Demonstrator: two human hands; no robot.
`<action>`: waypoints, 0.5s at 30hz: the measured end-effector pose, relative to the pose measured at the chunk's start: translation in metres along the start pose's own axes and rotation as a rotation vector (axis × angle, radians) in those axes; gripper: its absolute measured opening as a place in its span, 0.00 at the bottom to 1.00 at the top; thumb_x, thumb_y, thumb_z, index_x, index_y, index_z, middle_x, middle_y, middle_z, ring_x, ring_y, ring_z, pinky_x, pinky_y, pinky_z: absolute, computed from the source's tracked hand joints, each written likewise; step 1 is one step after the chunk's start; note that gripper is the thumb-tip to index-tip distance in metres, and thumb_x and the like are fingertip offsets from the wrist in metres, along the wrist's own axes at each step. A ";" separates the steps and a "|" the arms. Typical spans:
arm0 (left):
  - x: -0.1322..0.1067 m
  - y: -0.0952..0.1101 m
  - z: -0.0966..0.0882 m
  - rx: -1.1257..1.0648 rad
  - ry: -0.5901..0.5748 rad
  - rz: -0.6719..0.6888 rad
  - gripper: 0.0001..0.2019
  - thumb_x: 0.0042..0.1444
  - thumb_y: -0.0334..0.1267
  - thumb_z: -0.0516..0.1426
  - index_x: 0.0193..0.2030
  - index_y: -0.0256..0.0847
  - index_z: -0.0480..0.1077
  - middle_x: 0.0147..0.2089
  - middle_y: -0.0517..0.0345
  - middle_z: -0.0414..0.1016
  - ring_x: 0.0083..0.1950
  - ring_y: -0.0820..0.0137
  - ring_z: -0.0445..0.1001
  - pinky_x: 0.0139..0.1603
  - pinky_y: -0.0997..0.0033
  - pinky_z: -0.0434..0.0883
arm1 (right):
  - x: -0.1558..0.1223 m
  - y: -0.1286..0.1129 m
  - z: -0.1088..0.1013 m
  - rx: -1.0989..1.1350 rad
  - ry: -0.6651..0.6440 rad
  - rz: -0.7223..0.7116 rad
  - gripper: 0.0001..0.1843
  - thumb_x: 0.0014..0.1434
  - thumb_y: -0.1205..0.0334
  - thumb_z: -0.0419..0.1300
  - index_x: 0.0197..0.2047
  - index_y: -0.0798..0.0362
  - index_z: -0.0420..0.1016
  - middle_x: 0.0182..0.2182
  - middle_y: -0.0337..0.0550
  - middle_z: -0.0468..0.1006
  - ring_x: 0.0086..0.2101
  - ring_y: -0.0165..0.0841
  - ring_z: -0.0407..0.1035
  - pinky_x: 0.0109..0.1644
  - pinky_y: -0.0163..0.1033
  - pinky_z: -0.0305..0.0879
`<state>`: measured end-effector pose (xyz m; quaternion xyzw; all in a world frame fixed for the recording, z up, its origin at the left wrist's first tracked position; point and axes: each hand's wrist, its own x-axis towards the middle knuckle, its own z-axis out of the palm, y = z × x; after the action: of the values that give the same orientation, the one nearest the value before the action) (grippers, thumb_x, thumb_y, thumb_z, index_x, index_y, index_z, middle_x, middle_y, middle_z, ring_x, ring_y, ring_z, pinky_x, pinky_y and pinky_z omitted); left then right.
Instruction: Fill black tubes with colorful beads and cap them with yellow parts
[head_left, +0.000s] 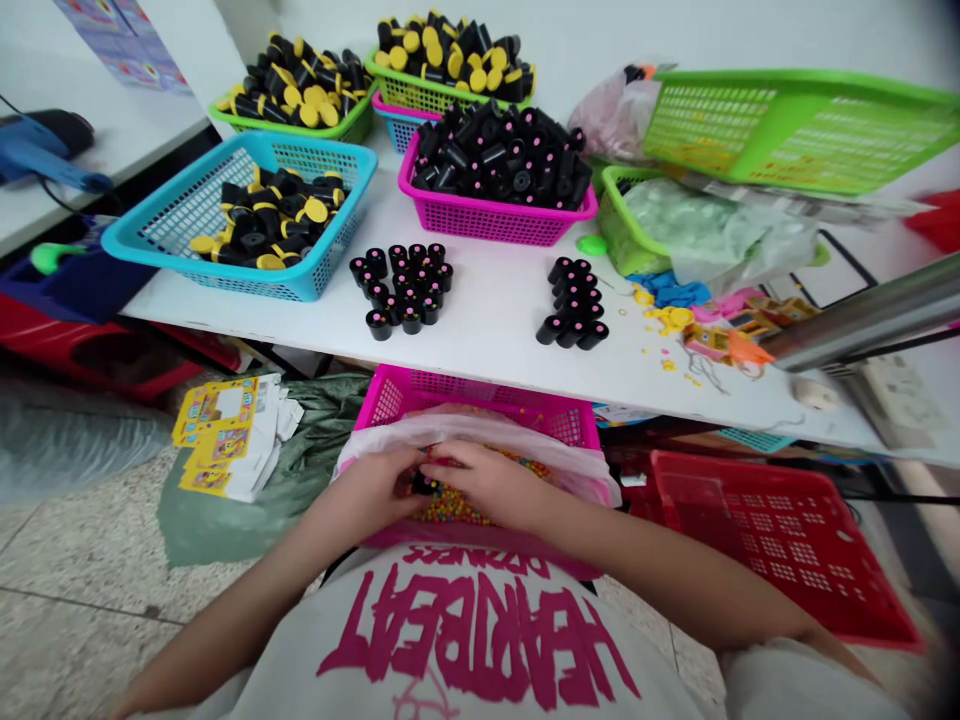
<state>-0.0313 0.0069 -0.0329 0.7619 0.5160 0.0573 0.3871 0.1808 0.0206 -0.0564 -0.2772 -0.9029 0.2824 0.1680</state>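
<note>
Both of my hands are over a pink basket lined with a pale plastic bag, resting at my lap. Small multicoloured beads fill the bag. My left hand is closed around a small black cylinder, mostly hidden by the fingers. Bent over the same cylinder from the other side, my right hand has its fingers drawn together; whatever they pinch is hidden. On the white table ahead stand a left group of black cylinders with pink dots on top and a smaller right group.
Behind these groups are a magenta basket of black cylinders and a blue basket of yellow-capped ones. Green baskets stand farther back. Yellow scraps and bags lie at right. A red crate is low right; printed cardboard lies left.
</note>
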 end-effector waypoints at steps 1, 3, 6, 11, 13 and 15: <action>0.001 0.000 -0.001 -0.019 0.004 0.019 0.17 0.51 0.36 0.59 0.49 0.42 0.74 0.41 0.56 0.81 0.39 0.66 0.78 0.40 0.70 0.71 | 0.000 -0.002 -0.001 -0.044 -0.010 -0.002 0.16 0.69 0.67 0.50 0.57 0.55 0.71 0.52 0.50 0.74 0.52 0.35 0.68 0.56 0.44 0.68; 0.002 0.001 -0.002 -0.043 0.025 0.050 0.18 0.51 0.34 0.59 0.51 0.42 0.73 0.44 0.56 0.81 0.40 0.66 0.78 0.42 0.70 0.71 | 0.000 -0.006 -0.004 -0.137 -0.023 -0.053 0.17 0.70 0.66 0.49 0.57 0.56 0.70 0.51 0.52 0.73 0.54 0.37 0.65 0.59 0.46 0.66; 0.004 0.001 -0.002 -0.066 0.057 0.072 0.18 0.50 0.32 0.59 0.50 0.42 0.73 0.45 0.56 0.81 0.42 0.65 0.78 0.43 0.70 0.71 | 0.002 -0.011 -0.009 -0.311 -0.034 -0.227 0.17 0.70 0.68 0.45 0.55 0.62 0.71 0.49 0.54 0.74 0.55 0.40 0.64 0.62 0.49 0.63; 0.005 0.003 -0.001 -0.069 0.090 0.072 0.17 0.49 0.31 0.59 0.48 0.42 0.74 0.44 0.56 0.81 0.43 0.65 0.78 0.45 0.68 0.72 | 0.004 -0.016 -0.012 -0.391 -0.010 -0.253 0.16 0.70 0.69 0.44 0.49 0.61 0.71 0.43 0.49 0.74 0.51 0.37 0.66 0.61 0.44 0.64; 0.005 0.004 -0.001 -0.067 0.094 0.075 0.18 0.49 0.30 0.59 0.49 0.43 0.74 0.46 0.55 0.81 0.45 0.64 0.78 0.48 0.67 0.72 | 0.004 -0.018 -0.013 -0.381 -0.015 -0.246 0.14 0.69 0.70 0.45 0.49 0.61 0.71 0.43 0.49 0.73 0.52 0.37 0.66 0.62 0.43 0.64; 0.005 0.004 -0.002 -0.080 0.095 0.086 0.19 0.49 0.30 0.59 0.49 0.43 0.73 0.49 0.55 0.80 0.48 0.63 0.78 0.51 0.66 0.72 | 0.004 -0.018 -0.014 -0.386 -0.022 -0.256 0.14 0.67 0.71 0.47 0.50 0.62 0.70 0.44 0.51 0.74 0.52 0.38 0.66 0.63 0.44 0.62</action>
<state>-0.0268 0.0112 -0.0305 0.7637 0.4978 0.1305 0.3897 0.1763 0.0162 -0.0339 -0.1843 -0.9697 0.0837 0.1367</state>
